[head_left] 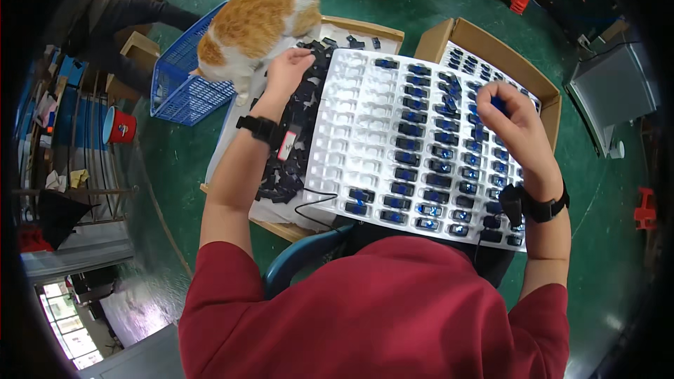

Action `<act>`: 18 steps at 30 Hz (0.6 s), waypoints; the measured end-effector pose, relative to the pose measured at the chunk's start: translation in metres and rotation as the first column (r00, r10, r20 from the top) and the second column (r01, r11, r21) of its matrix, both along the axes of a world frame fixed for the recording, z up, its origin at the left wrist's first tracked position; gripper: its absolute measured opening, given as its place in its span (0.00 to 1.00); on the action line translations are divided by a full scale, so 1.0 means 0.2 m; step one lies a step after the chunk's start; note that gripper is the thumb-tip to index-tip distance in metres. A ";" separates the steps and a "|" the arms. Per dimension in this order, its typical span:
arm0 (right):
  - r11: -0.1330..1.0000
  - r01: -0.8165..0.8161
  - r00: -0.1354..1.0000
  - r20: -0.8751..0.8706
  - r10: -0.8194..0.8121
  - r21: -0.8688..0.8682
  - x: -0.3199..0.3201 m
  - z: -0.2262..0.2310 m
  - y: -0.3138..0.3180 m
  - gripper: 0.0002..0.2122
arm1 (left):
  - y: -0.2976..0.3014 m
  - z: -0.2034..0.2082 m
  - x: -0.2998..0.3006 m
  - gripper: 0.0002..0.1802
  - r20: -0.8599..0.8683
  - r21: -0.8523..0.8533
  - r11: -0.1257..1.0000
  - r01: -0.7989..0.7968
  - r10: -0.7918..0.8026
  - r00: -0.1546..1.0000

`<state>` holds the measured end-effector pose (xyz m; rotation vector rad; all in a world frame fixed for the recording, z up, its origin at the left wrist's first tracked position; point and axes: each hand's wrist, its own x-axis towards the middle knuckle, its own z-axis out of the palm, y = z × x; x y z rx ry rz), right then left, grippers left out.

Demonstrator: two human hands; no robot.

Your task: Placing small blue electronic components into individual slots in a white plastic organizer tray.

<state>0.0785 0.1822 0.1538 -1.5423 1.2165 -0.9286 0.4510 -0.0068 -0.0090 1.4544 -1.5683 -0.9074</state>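
A white moulded tray (337, 161) lies before me. Its right-hand columns hold small black casings with blue faces (419, 91), while most pockets of the left columns are bare. Over the tray's right side, my right hand (516, 123) is closed with curled fingers. Something blue shows between thumb and forefinger; whether it is held or lies behind cannot be told. My left hand (286, 74) reaches to the upper end of a heap of loose black casings (300, 112), its fingertips pinched together. What they hold is too small to make out.
An orange and white cat (260, 14) stands beside my left hand, near a blue plastic basket (189, 70). The heap lies on a wooden-edged board (375, 28). A cardboard box (491, 38) with another filled tray stands at right. Another person's leg (140, 17) shows far left.
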 end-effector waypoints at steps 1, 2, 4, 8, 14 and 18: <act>1.000 0.003 1.000 -0.006 -0.003 -0.014 -0.01 -0.02 0.01 0.06 | -0.04 -0.03 0.01 0.18 0.125 0.002 1.000 0.022 -0.022 0.992; 1.000 0.004 1.000 -0.011 -0.004 -0.028 -0.03 -0.03 0.01 0.06 | -0.08 -0.06 0.02 0.20 0.248 0.006 0.999 0.041 -0.041 0.968; 1.000 -0.014 1.000 0.008 0.014 0.022 -0.07 -0.04 0.02 0.06 | -0.16 -0.03 -0.01 0.20 0.344 0.044 0.998 0.052 -0.064 0.937; 0.991 0.043 0.998 0.030 -0.047 0.124 -0.13 -0.08 0.04 0.06 | -0.34 0.05 -0.09 0.20 0.267 -0.091 0.988 0.126 -0.098 0.959; 0.989 0.072 0.995 0.064 -0.080 0.130 -0.16 -0.10 0.04 0.06 | -0.71 0.11 0.28 0.16 0.349 0.086 0.993 0.080 -0.105 0.931; 0.983 0.096 0.994 0.039 -0.103 0.156 -0.19 -0.10 0.07 0.07 | -0.79 0.22 0.37 0.16 0.455 -0.149 0.983 -0.104 0.162 0.875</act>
